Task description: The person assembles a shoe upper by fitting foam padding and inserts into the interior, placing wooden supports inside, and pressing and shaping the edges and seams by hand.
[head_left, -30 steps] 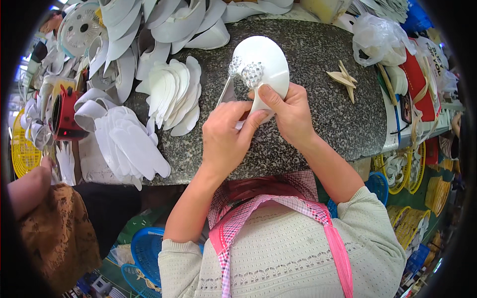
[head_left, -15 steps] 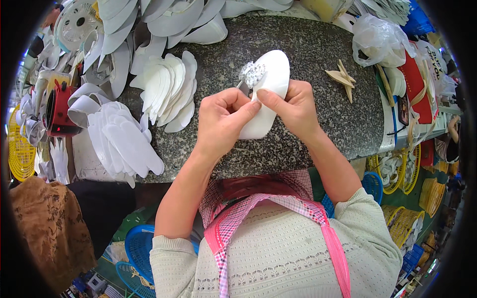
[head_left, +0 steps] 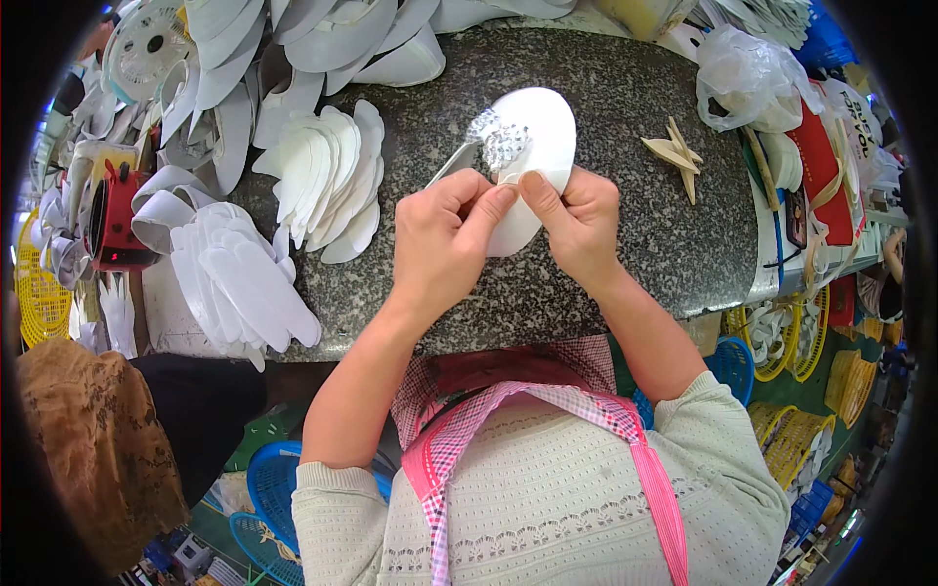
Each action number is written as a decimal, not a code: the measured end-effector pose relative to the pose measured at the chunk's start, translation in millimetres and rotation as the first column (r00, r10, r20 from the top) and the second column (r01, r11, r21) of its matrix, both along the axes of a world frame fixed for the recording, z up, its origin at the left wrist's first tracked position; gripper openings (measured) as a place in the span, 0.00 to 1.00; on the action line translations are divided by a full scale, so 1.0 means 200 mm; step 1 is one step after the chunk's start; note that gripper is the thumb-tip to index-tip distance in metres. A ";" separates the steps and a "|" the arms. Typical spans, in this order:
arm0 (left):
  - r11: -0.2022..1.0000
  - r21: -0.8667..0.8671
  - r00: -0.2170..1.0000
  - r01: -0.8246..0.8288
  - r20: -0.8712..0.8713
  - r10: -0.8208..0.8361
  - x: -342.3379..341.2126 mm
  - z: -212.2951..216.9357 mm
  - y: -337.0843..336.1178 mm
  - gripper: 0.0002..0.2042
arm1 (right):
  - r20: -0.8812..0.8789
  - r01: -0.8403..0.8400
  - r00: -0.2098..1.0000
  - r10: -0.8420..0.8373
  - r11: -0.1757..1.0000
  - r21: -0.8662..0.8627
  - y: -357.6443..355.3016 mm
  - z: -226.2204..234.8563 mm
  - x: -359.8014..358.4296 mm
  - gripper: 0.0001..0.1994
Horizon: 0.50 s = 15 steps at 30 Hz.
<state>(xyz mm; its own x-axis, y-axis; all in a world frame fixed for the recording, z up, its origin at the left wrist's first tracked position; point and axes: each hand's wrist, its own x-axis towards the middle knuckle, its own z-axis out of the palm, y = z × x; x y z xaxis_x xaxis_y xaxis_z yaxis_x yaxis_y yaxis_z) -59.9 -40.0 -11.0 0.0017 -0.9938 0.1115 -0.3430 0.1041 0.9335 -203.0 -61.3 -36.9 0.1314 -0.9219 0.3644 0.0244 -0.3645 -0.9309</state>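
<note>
A white insole-shaped piece (head_left: pixel 549 115) is held above the dark speckled stone tabletop (head_left: pixel 645 254), in front of me. A glittering silver ornament (head_left: pixel 503 145), with a thin greyish strap, lies against its left side. My left hand (head_left: pixel 440 239) is closed, thumb and fingers pinching the strap end at the piece's edge. Opposite it, my right hand (head_left: pixel 589 225) grips the insole, its thumb pressed on the face near the left thumb. The thumb tips nearly meet. Both hands' curled fingers are partly hidden behind the piece.
To the left are a fanned stack of white insoles (head_left: pixel 332 176) and a pile of longer white pieces (head_left: pixel 244 278). Pale grey curved shoe parts (head_left: pixel 342 34) line the far edge. Beige pointed strips (head_left: pixel 674 156) lie right; beyond is a clear plastic bag (head_left: pixel 752 78).
The insole has been raised slightly and turned, so more of the ornament shows. More of the greyish strap has come into sight by my left hand. Both hands keep their pinch.
</note>
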 end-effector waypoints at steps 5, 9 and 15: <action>1.000 0.001 0.999 0.006 0.036 -0.006 -0.01 -0.04 -0.04 0.12 | -0.144 0.131 0.973 -0.180 0.946 -0.297 0.00 -0.01 0.00 0.08; 0.874 0.399 0.924 0.277 -0.359 -0.130 0.04 0.01 -0.07 0.13 | 0.028 0.085 0.996 -0.083 0.995 -0.055 0.04 -0.03 0.00 0.10; 0.903 0.248 0.915 0.352 -0.294 -0.276 0.16 0.05 -0.01 0.16 | 0.347 -0.097 0.938 0.008 0.966 0.241 -0.01 -0.02 0.00 0.12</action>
